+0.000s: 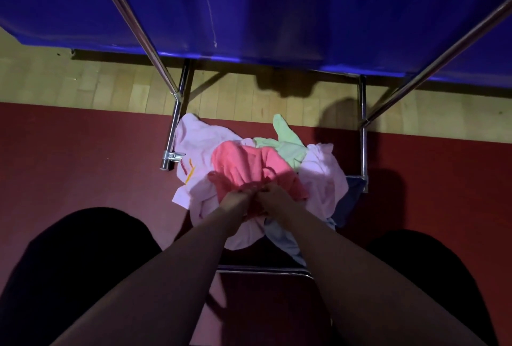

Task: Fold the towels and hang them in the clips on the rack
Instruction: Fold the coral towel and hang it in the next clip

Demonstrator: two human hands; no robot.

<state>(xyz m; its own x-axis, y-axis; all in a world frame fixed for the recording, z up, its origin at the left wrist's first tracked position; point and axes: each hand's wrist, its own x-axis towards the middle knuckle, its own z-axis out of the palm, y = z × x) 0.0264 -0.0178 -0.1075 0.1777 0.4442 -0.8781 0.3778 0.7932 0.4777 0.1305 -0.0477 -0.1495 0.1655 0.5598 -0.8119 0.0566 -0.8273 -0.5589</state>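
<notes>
so left hand (235,201) and right hand (274,196) both have a pinching grip on the coral towel (238,161), which sits atop the towel pile (324,179)

Both forearms reach to mid-frame; left hand (235,203) and right hand (274,196), side by side, pinch the coral towel (238,160).

Person seen from own head height, only limbs showing. Left forearm (177,271) and right forearm (357,273) bare up to lower picture edge. Left hand (235,203) and right hand (277,198) bare as well. Black garment over left leg (72,268) and right leg (435,271): plain, matte, rounded at knees. Dim light hides seams and weave; trousers or shorts, cannot tell.
</notes>
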